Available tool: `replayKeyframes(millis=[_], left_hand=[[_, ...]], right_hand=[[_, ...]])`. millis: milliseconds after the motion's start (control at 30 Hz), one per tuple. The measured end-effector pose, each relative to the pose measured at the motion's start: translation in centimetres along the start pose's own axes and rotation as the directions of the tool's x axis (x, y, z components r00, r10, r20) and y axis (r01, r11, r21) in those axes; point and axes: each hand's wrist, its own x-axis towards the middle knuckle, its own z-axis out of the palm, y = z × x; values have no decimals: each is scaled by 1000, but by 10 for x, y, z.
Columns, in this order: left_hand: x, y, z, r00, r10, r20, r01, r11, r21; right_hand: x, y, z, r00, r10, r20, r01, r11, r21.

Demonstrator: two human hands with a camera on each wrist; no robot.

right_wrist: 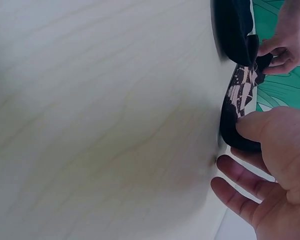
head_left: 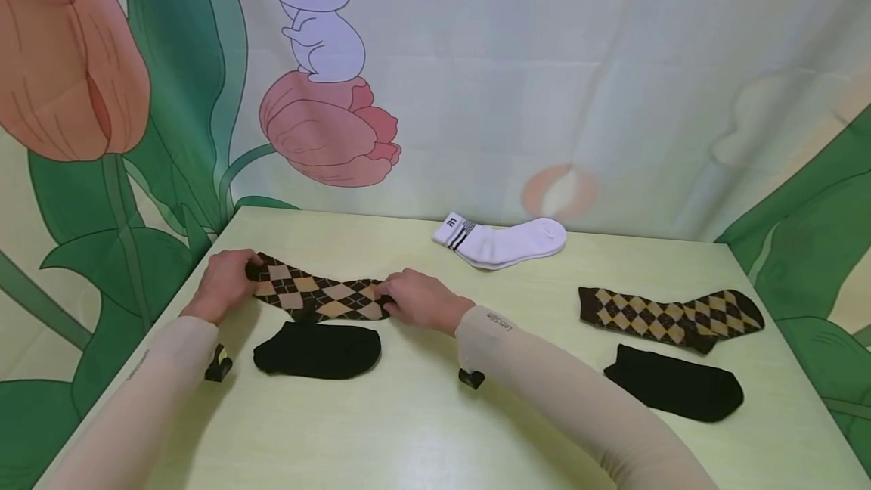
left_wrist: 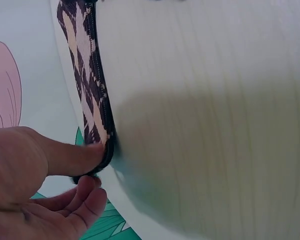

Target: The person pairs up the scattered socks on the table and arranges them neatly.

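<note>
An argyle sock in brown, tan and pale pink stretches sideways at the far left of the table. My left hand pinches its dark left end; in the left wrist view the thumb presses on that end with the fingertips curled close below. At the other end, my right hand grips the dark tip between thumb and index finger, while its remaining fingers spread apart, as the right wrist view shows. Just in front of the argyle sock lies a black sock.
A white sock with black stripes lies at the table's back edge. On the right are another argyle sock, yellow and brown, and a second black sock, partly behind my right sleeve. A printed curtain hangs behind the table.
</note>
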Motion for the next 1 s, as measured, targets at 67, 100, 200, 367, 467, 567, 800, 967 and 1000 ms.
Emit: replayKeyframes(millis=[67,100,200,367,467,567,800,967,1000], left_hand=[[0,0,-2,1000,-24,0,24,1000,-4],[0,0,-3,999,-34,0,34,999,-7],[-1,-1,-6,999,-44,3,44,999,-9],[-4,-1,-8,999,-19,-36,18,1000,-12],[-5,-1,-10,998,1,-64,-2,1000,-23],[-7,1,-11,996,25,-90,-28,999,-29],[-12,5,-17,990,63,-124,-72,995,-68],[-13,9,-21,990,53,-131,-66,993,-97],[-14,10,-22,990,49,-131,-62,993,-100]], right_hand=[[0,-1,-1,1000,1,2,-1,1000,-7],[0,-1,-1,1000,1,2,-1,1000,-8],[0,-2,-1,1000,4,-3,-4,1000,-7],[1,-3,0,1000,7,-17,-6,1000,27],[1,-3,-1,1000,12,-22,-11,999,44],[2,-3,-1,1000,13,-25,-11,998,54],[1,0,-6,998,34,-48,-30,996,81],[-4,5,-9,997,45,-68,-37,994,107],[-5,5,-10,996,47,-71,-39,992,117]])
